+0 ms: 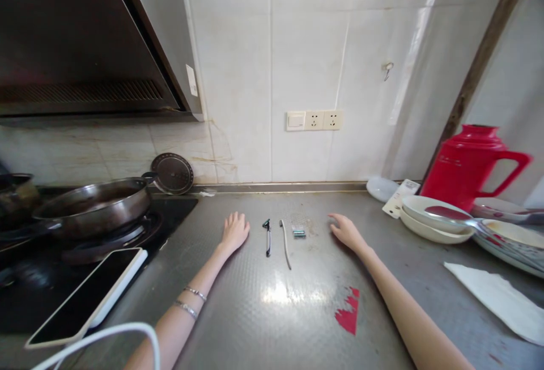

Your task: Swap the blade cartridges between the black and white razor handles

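Observation:
My left hand (236,230) lies palm down on the metal counter (272,313), fingers spread and holding nothing. On the right, my right hand (345,230) rests on its side on the counter, fingers extended with a gap at the thumb, also holding nothing. Between them are a dark razor-like item (268,238), a thin white stick or cable piece (286,244) and small green-and-silver batteries (299,234) lying side by side. The razor-like item is nearest my left hand; the batteries are nearest my right. Neither hand touches them.
A steel pan (96,208) sits on the black stove at left, with a phone (87,296) and white cable (127,327) in front. At right stand a red thermos (463,169), stacked bowls (437,222), plates and a white paper (497,299). A red patch (349,312) marks the counter.

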